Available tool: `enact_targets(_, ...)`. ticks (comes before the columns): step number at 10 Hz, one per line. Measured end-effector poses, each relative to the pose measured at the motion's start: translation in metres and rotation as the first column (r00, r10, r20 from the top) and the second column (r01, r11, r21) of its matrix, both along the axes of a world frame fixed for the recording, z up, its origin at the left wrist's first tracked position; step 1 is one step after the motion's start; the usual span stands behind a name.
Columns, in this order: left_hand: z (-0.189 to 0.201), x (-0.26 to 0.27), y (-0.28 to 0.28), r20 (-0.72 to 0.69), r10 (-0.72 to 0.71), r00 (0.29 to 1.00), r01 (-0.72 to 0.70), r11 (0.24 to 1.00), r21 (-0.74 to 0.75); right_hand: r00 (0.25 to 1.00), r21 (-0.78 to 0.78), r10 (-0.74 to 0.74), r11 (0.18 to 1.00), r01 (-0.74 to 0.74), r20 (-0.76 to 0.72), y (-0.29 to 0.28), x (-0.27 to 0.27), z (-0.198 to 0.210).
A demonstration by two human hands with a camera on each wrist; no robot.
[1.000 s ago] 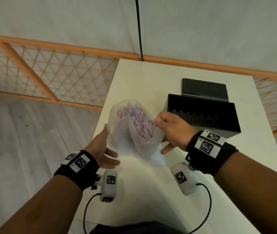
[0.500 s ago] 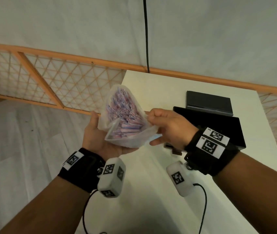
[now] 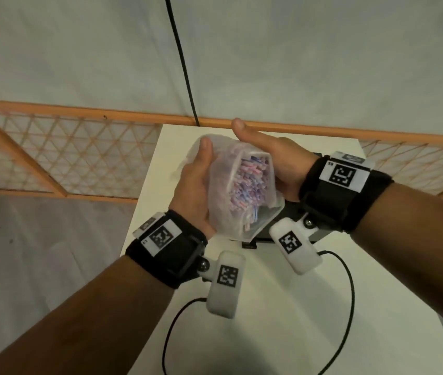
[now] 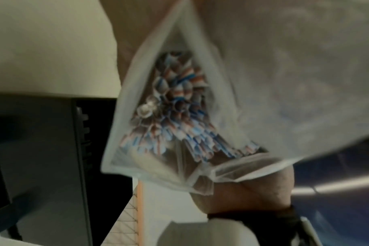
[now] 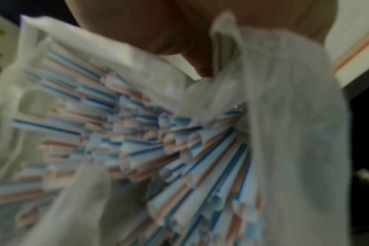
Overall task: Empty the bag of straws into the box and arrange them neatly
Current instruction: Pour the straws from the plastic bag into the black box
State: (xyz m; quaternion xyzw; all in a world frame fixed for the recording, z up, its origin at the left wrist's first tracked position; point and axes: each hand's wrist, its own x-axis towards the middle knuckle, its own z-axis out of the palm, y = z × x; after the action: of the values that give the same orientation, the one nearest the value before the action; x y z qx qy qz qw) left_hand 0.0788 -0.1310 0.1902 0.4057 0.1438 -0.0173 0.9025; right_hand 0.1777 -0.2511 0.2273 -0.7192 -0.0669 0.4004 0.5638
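Observation:
A clear plastic bag (image 3: pixel 225 207) full of red, white and blue striped straws (image 3: pixel 250 185) is held in the air between both hands, its open mouth facing me. My left hand (image 3: pixel 196 185) clasps its left side, thumb up along the plastic. On the other side my right hand (image 3: pixel 277 158) cups the bag, thumb straight and fingers hidden behind it. The black box (image 3: pixel 290 212) stands on the table below, mostly covered by hands and bag. The left wrist view shows straw ends (image 4: pixel 179 108) in the bag (image 4: pixel 263 83) beside the box (image 4: pixel 42 149). Blurred straws (image 5: pixel 158 141) fill the right wrist view.
The white table (image 3: pixel 269 334) runs forward under my arms, and the wrist cameras' cables hang over it. A wooden lattice fence (image 3: pixel 66 158) crosses behind the table along a pale wall. A black cable (image 3: pixel 182 63) hangs down that wall.
The bag has gone from hanging open at the right hand's pinch to being clasped between both hands. It has risen, moved right over the box, and now points its mouth at me.

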Motion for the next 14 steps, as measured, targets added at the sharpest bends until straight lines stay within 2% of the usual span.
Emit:
enact_targets(1, 0.002, 0.013, -0.009, -0.002, 0.047, 0.999, -0.046, 0.988, 0.144, 0.997, 0.019, -0.017, 1.000, 0.016, 0.073, -0.016, 0.006, 0.004)
enact_targets(2, 0.007, 0.027, -0.017, 0.028, 0.099, 0.995, -0.102, 0.980, 0.169, 0.993, 0.037, -0.004, 0.999, 0.000, 0.117, -0.033, 0.012, 0.004)
enact_targets(4, 0.001, 0.048, -0.033, -0.038, 0.045, 0.998, -0.043, 0.998, 0.052, 0.996, 0.151, 0.085, 0.985, -0.086, 0.007, -0.055, 0.009, 0.003)
enact_targets(5, -0.002, 0.050, -0.035, 0.030, 0.048, 0.998, -0.053, 0.983, 0.176, 0.999, 0.189, 0.023, 0.981, -0.029, 0.038, -0.061, 0.014, 0.000)
enact_targets(6, -0.002, 0.052, -0.030, 0.050, -0.272, 0.961, 0.267, 0.960, 0.085, 0.992, 0.185, 0.062, 0.979, -0.082, 0.112, -0.066, 0.020, -0.003)
enact_targets(7, -0.013, 0.060, -0.027, 0.104, -0.362, 0.926, 0.337, 0.919, 0.203, 0.976, 0.125, 0.012, 0.991, -0.040, 0.216, -0.070, 0.031, -0.012)
enact_targets(8, -0.009, 0.057, -0.026, 0.073, -0.314, 0.947, 0.258, 0.873, 0.414, 0.907, 0.054, 0.066, 0.994, -0.097, 0.416, -0.072, 0.039, -0.016)
enact_targets(9, -0.012, 0.063, -0.018, 0.039, -0.318, 0.947, 0.241, 0.788, 0.566, 0.822, 0.013, 0.125, 0.987, -0.159, 0.556, -0.073, 0.042, -0.014)
enact_targets(10, -0.021, 0.073, -0.008, 0.026, -0.353, 0.935, 0.260, 0.735, 0.626, 0.749, -0.019, 0.132, 0.987, -0.157, 0.649, -0.071, 0.047, -0.020)
enact_targets(11, -0.035, 0.080, -0.002, 0.016, -0.394, 0.919, 0.301, 0.727, 0.617, 0.725, -0.034, 0.102, 0.994, -0.108, 0.681, -0.071, 0.052, -0.037)
enact_targets(12, -0.057, 0.085, 0.000, 0.030, -0.377, 0.926, 0.268, 0.709, 0.652, 0.716, -0.074, 0.129, 0.991, -0.107, 0.686, -0.072, 0.056, -0.052)
enact_targets(13, -0.063, 0.086, -0.007, -0.026, -0.358, 0.933, 0.269, 0.648, 0.712, 0.717, -0.120, 0.206, 0.978, -0.169, 0.666, -0.076, 0.059, -0.063)
enact_targets(14, -0.058, 0.076, -0.012, -0.138, -0.217, 0.966, 0.231, 0.496, 0.837, 0.704, -0.138, 0.267, 0.962, -0.236, 0.658, -0.082, 0.062, -0.072)
